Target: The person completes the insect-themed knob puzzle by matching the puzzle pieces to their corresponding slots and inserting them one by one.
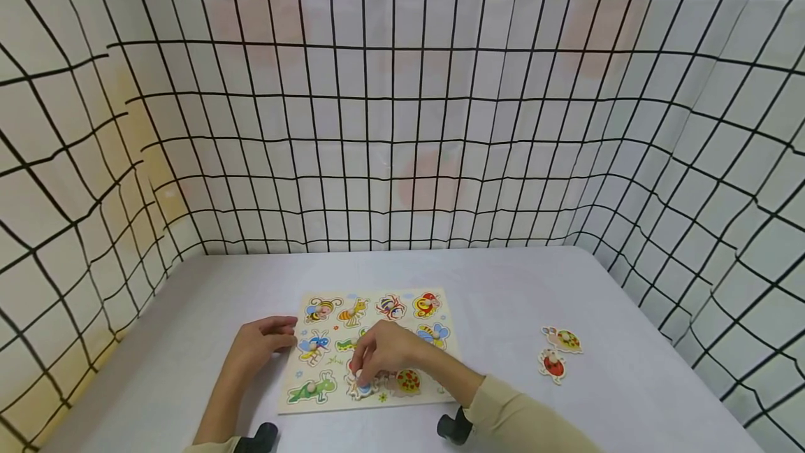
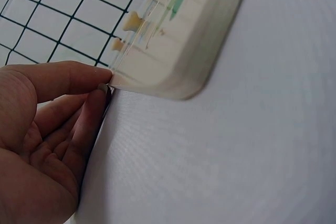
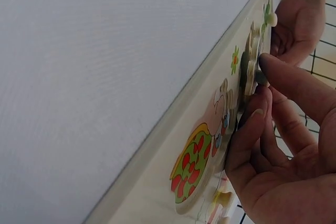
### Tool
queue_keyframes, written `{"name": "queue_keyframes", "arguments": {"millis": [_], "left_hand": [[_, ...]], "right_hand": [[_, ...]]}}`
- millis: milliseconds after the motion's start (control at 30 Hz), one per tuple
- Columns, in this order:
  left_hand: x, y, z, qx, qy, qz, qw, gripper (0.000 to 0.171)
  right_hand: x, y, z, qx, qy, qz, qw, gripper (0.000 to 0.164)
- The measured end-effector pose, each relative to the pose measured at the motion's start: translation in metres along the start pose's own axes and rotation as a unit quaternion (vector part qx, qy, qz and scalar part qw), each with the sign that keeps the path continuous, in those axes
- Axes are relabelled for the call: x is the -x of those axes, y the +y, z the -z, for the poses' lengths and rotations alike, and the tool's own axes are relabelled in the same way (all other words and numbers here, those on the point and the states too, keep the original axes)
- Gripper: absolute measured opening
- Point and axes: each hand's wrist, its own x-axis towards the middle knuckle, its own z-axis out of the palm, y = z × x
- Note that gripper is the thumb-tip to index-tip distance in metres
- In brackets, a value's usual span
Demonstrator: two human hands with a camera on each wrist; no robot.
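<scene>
A wooden insect puzzle board (image 1: 336,404) lies on the white table, with several knobbed pieces in it. My right hand (image 1: 386,351) is over the board's front row. Its thumb and fingertips pinch the knob of a puzzle piece (image 3: 251,77), which sits at or just above the board; whether it is seated I cannot tell. Beside it shows the printed snail picture (image 3: 194,161), with no piece on it. At the board's left edge, my left hand (image 1: 260,344) pinches the rim between thumb and finger, as the left wrist view shows. A green caterpillar-like piece (image 1: 312,389) sits near the front left corner.
Two loose pieces lie on the table right of the board: a snail piece (image 1: 564,340) and a red ladybug piece (image 1: 553,366). Black grid-patterned white walls (image 1: 402,124) enclose the table (image 1: 503,299) at the back and sides.
</scene>
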Motion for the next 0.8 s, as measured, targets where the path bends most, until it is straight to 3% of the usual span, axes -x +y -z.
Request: {"name": "queue_keyframes", "arguments": {"millis": [300, 800], "left_hand": [[0.0003, -0.0003, 0.0009, -0.019, 0.0, -0.021, 0.9996, 0.041], [0.0039, 0.0046, 0.0013, -0.014, -0.004, -0.006, 0.9999, 0.042]], "right_hand": [[-0.001, -0.0009, -0.003, 0.003, 0.003, 0.003, 1.0, 0.016], [-0.0011, 0.0, -0.0051, 0.008, 0.005, 0.003, 1.0, 0.016]]}}
